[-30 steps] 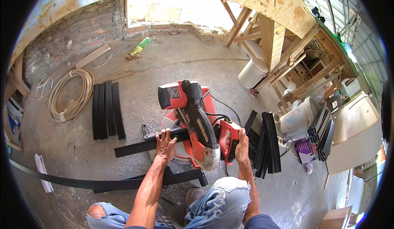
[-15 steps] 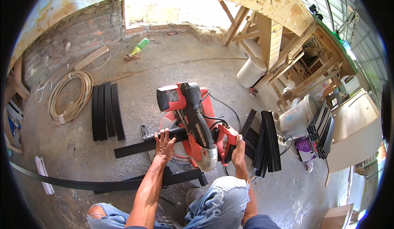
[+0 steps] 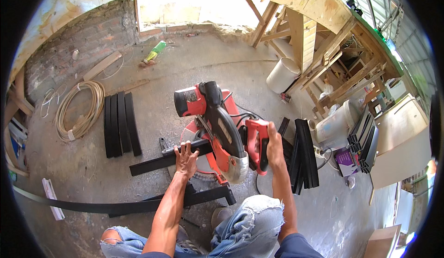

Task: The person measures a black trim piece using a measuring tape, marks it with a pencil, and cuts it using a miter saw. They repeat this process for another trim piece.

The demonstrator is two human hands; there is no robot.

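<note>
A red and black miter saw stands on the floor in front of my knees. My right hand is wrapped round its red handle. Across the saw's base lies a black profile strip, its right end running in beside the blade guard. My left hand holds this strip against the saw, fingers spread over its top and curled at the far edge. The blade itself is hidden behind the guard and saw head. Nearer to me, another long black strip rests on the floor.
Black pieces lie side by side at left, near a coiled hose. More black strips are stacked right of the saw. White buckets, a purple box and timber framing stand farther right. A green bottle lies far off.
My right hand has risen with the saw's handle, and the saw head has tilted up a little. My left hand stays on the black strip, which has hardly moved.
</note>
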